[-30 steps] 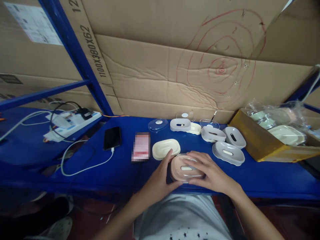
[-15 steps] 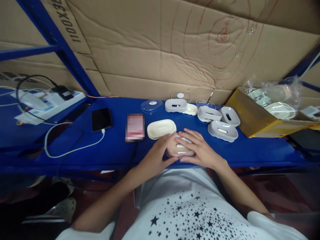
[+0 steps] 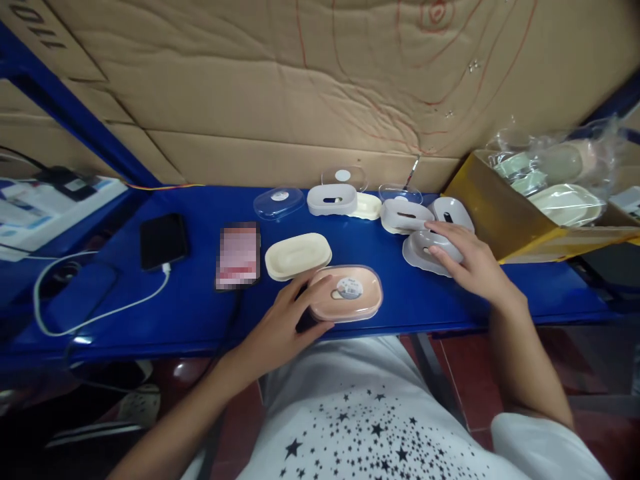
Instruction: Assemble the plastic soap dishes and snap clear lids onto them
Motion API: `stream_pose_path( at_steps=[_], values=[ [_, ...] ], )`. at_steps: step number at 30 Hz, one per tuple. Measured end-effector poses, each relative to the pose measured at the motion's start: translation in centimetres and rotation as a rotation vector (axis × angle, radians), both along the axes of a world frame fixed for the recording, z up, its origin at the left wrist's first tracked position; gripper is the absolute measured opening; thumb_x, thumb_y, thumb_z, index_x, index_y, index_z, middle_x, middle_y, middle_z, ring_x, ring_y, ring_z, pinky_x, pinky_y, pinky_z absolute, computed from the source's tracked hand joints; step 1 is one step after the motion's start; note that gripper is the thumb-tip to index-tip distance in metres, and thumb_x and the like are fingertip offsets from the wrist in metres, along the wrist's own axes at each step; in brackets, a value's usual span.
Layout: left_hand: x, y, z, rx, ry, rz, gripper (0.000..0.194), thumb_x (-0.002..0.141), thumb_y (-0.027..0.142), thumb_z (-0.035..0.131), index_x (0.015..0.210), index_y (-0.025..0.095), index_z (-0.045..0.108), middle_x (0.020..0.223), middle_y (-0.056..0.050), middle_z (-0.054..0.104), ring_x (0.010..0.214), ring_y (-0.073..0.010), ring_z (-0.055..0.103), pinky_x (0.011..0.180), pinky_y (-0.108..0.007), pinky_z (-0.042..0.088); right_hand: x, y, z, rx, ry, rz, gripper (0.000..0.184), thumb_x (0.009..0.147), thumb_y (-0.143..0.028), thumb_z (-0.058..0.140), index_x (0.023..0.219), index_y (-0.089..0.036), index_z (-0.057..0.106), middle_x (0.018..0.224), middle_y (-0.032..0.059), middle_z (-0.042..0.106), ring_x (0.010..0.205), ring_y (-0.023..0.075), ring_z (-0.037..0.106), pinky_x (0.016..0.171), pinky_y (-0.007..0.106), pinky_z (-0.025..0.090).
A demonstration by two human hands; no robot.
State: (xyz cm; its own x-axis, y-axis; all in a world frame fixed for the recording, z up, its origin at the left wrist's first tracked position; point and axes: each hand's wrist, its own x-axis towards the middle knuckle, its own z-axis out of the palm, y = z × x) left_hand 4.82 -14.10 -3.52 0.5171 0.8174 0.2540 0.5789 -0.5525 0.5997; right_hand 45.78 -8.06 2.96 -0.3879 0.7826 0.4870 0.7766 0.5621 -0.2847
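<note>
A pink oval soap dish [image 3: 367, 303] with a clear lid and a round label rests near the table's front edge. My left hand [image 3: 293, 313] grips its left end, thumb in front and fingers over the lid. Farther right, my right hand [image 3: 473, 263] is over a grey soap dish [image 3: 417, 257], its fingers apart and partly covering it; whether they touch it I cannot tell. Two more grey soap dishes [image 3: 406, 215] lie just behind. A cream oval tray [image 3: 299, 255] sits behind my left hand.
At the back are another grey dish [image 3: 325, 202], a cream piece [image 3: 367, 207] and clear lids [image 3: 279, 203]. A phone with a blurred screen [image 3: 239, 257] and a black phone [image 3: 163, 241] on a white cable lie left. A carton [image 3: 480, 213] of wrapped pieces stands right.
My right hand has left the pink soap dish and moved right to the grey dishes. My left hand stays on the pink dish, whose lid now shows plainly. The view has shifted.
</note>
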Motion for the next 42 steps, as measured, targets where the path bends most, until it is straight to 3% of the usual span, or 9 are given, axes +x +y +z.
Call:
stream_pose_path(
  at_steps=[4,9,13,17,20,24,32,36,42],
  values=[
    [-0.1,-0.1,0.0,0.013,-0.01,-0.016,0.074,0.109,0.039,0.067,0.172,0.046,0.028,0.177,-0.007,0.034,0.164,-0.0335,0.039,0.135,-0.058,0.037,-1.3,5.8,2.5,-0.034,-0.136,0.095,0.049,0.113,-0.05,0.048,0.155,-0.03,0.062,0.154,0.0076,0.069,0.142,0.0338,0.065,0.122,0.059,0.051],
    [-0.3,-0.2,0.1,0.027,0.004,-0.037,0.074,0.108,0.039,0.07,0.171,0.042,0.033,0.176,-0.009,0.037,0.164,-0.0345,0.039,0.134,-0.058,0.038,-5.2,15.2,4.4,-0.055,-0.353,-0.003,0.052,0.113,-0.041,0.044,0.152,-0.013,0.064,0.149,0.0166,0.071,0.135,0.0362,0.069,0.114,0.054,0.054],
    [-0.4,-0.3,0.1,0.05,0.014,-0.058,0.076,0.106,0.038,0.073,0.172,0.041,0.034,0.175,-0.011,0.04,0.162,-0.0358,0.041,0.133,-0.058,0.041,-10.2,20.8,4.2,-0.034,-0.457,-0.071,0.054,0.108,-0.038,0.053,0.157,-0.014,0.057,0.152,0.02,0.068,0.138,0.0381,0.064,0.113,0.052,0.049],
    [-0.5,-0.3,-0.1,0.064,0.005,-0.058,0.076,0.106,0.038,0.073,0.172,0.04,0.035,0.174,-0.011,0.041,0.161,-0.0367,0.043,0.132,-0.057,0.042,-14.6,22.6,3.2,-0.008,-0.534,-0.087,0.052,0.102,-0.03,0.061,0.15,-0.01,0.059,0.151,0.0244,0.065,0.14,0.0422,0.059,0.118,0.058,0.041],
    [-0.4,-0.3,-0.3,0.073,0.002,-0.056,0.075,0.107,0.039,0.072,0.172,0.04,0.035,0.175,-0.012,0.041,0.161,-0.037,0.043,0.132,-0.058,0.042,-16.0,21.2,2.6,0.029,-0.497,-0.141,0.037,0.105,-0.023,0.046,0.133,-0.009,0.065,0.144,0.0261,0.066,0.133,0.0426,0.061,0.112,0.06,0.044],
    [-0.2,-0.3,-0.3,0.055,-0.019,-0.03,0.083,0.106,0.042,0.073,0.174,0.038,0.027,0.174,-0.013,0.043,0.161,-0.037,0.044,0.132,-0.059,0.042,-14.5,15.8,1.9,0.111,-0.368,-0.16,0.037,0.109,-0.024,0.032,0.133,-0.012,0.058,0.141,0.0248,0.062,0.12,0.0375,0.066,0.099,0.055,0.053],
    [0.4,-0.2,-0.9,-0.031,-0.12,0.093,0.123,0.094,0.058,0.084,0.178,0.035,-0.003,0.172,-0.018,0.045,0.157,-0.0426,0.047,0.127,-0.068,0.043,-9.9,2.8,-1.6,0.162,0.011,0.401,0.03,0.109,-0.02,0.048,0.135,-0.029,0.059,0.124,0.0117,0.072,0.121,0.0311,0.071,0.1,0.054,0.061],
    [0.1,-0.1,-1.1,-0.029,-0.128,0.085,0.126,0.094,0.062,0.083,0.178,0.034,-0.006,0.175,-0.02,0.041,0.156,-0.0447,0.048,0.124,-0.068,0.046,-10.2,0.9,-2.4,0.083,-0.017,0.594,0.043,0.11,-0.024,0.054,0.153,-0.029,0.057,0.142,0.0135,0.068,0.133,0.03,0.068,0.107,0.05,0.061],
    [0.1,-0.3,-0.6,0.076,-0.104,0.026,0.114,0.099,0.058,0.078,0.178,0.033,0.001,0.178,-0.018,0.036,0.16,-0.042,0.044,0.128,-0.065,0.043,-10.3,0.8,-2.3,-0.035,-0.024,0.722,0.073,0.102,-0.04,0.076,0.168,-0.034,0.045,0.158,0.012,0.063,0.146,0.0313,0.061,0.12,0.053,0.055]
  ],
)
